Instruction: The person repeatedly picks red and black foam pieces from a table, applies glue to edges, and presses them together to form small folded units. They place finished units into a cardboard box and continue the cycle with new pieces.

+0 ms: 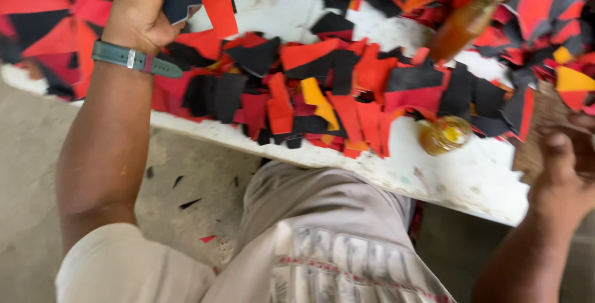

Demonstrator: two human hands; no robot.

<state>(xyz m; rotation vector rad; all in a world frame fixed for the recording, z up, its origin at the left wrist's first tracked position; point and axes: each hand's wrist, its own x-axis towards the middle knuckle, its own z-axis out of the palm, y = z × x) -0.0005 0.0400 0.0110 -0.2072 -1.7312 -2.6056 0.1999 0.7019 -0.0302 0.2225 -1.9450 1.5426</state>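
- Head view: left hand (144, 10) is at the top left of the table (458, 176), fingers curled shut around a dark scrap (180, 2); a red strip (218, 2) hangs right beside it, touching the hand's edge. Cannot tell if the strip is in the grip too.
- Green watch strap (133, 60) on the left wrist.
- Right hand (567, 154) is at the table's right edge, blurred; fingers look bent against a brownish pad or brush (539, 132). Cannot tell whether it grips or only rests there.
- Scrap pile (347, 92), red, black and a few yellow pieces, covers most of the white tabletop, overlapping flat.
- Amber bottle (468, 21) lies tilted on the scraps at the upper right; small jar (445, 134) of amber liquid stands on bare table near the front edge, between pile and right hand.
- Judged step: picking and sorting scraps, left hand mid-pick with one piece lifted clear of the pile.
- Next move likely calls for separating the dark piece from the red strip without dragging neighbours, and keeping clear of the jar.
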